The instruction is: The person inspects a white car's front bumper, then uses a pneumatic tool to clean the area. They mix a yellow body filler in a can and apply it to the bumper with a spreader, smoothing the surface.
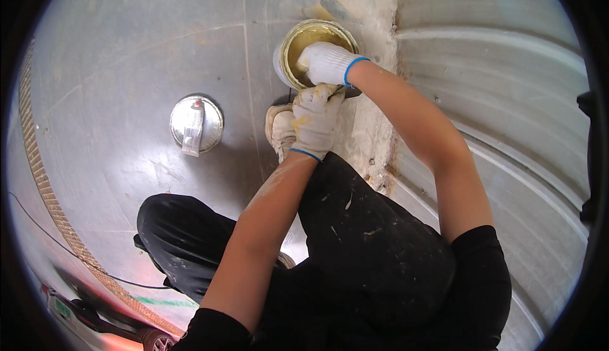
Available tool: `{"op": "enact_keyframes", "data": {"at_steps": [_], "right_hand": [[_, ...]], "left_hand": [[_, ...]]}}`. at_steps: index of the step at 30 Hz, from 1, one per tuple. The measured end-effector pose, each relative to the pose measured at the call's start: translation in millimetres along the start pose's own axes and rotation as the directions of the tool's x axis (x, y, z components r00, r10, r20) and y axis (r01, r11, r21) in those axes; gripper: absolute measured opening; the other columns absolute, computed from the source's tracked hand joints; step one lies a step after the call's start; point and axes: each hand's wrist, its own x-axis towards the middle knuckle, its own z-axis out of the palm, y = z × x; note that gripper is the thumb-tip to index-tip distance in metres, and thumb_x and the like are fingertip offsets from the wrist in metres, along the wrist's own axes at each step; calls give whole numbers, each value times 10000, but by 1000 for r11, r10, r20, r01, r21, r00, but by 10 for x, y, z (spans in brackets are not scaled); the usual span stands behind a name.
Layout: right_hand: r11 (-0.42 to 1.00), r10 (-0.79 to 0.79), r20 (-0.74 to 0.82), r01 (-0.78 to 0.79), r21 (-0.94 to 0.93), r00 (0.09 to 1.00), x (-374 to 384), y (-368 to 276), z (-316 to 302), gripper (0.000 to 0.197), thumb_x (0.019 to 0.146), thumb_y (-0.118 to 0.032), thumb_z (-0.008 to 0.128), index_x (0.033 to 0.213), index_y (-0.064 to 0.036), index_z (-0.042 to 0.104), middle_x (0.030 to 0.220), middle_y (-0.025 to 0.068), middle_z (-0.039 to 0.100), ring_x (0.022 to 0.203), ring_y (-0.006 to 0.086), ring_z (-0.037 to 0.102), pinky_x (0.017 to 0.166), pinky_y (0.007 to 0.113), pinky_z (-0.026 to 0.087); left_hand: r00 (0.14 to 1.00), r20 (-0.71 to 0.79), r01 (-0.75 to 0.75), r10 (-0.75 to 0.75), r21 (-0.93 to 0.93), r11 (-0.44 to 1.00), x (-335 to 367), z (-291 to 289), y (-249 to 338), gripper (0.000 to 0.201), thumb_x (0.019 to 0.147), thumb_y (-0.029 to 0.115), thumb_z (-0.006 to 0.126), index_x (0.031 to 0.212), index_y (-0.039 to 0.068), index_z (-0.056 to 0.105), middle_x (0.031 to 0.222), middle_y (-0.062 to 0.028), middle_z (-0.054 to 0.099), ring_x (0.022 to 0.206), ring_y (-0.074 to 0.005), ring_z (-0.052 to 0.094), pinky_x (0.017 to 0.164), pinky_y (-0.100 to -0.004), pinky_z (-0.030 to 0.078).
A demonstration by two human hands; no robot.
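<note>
A round metal can [283, 72] stands on the floor ahead of me, its rim smeared with yellowish paste and more of the paste inside. My right hand [327, 62], in a white knit glove with a blue cuff, reaches into its mouth. The fingers are curled, and what they hold, if anything, is hidden inside. Just below the near rim is my left hand [315, 119], in a similar glove stained yellow. It is closed, and a dark flat edge [353, 91] shows beside it; I cannot tell whether the hand grips it.
To the left, a shiny round lid [179, 124] lies on the grey floor with a clear tube with a red end [193, 129] across it. My shoe [279, 129] is beside the can. A ribbed metal wall [495, 91] rises at the right. A thin black cable [82, 259] runs at the lower left.
</note>
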Motion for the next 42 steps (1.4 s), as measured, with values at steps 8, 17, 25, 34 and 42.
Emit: {"op": "enact_keyframes", "data": {"at_steps": [8, 17, 25, 34, 42], "right_hand": [[947, 319, -551, -274, 166, 771, -551, -112, -148, 180, 830, -117, 635, 935, -69, 774, 913, 203, 745, 893, 408, 723, 786, 511, 583], [898, 413, -524, -430, 96, 745, -27, -55, 143, 169, 808, -116, 639, 868, -24, 767, 883, 220, 751, 835, 387, 748, 763, 493, 601], [869, 367, -190, -262, 420, 911, 243, -52, 303, 262, 806, -178, 629, 968, -51, 792, 1024, 231, 743, 1001, 418, 702, 900, 476, 562], [929, 370, -377, -335, 157, 849, -8, -65, -142, 204, 894, -183, 632, 1013, -102, 776, 1000, 197, 745, 957, 393, 720, 830, 482, 590], [981, 177, -421, -195, 0, 890, 397, -129, -7, 173, 859, -113, 622, 915, -107, 786, 924, 176, 752, 871, 378, 743, 732, 502, 603]], "left_hand": [[944, -34, -330, 328, -84, 940, 46, -528, -111, 241, 816, 173, 750, 1053, 126, 760, 1195, -90, 681, 1066, -339, 649, 820, -476, 549], [905, 312, -257, 289, -140, 956, 438, -927, -751, 219, 810, 134, 724, 1018, 68, 711, 1115, -132, 700, 1038, -373, 670, 859, -466, 546], [915, 134, -382, 380, -14, 924, 292, -760, -736, 167, 770, 178, 797, 909, 114, 732, 980, -109, 686, 926, -350, 669, 791, -479, 540], [984, 50, -172, 168, 79, 982, 198, -384, -480, 139, 819, 167, 765, 953, 128, 758, 927, -113, 678, 889, -354, 661, 755, -494, 512], [997, 33, -73, 77, -89, 993, 212, -346, -532, 110, 835, 173, 753, 929, 116, 745, 918, -110, 694, 877, -348, 671, 771, -452, 536]]}}
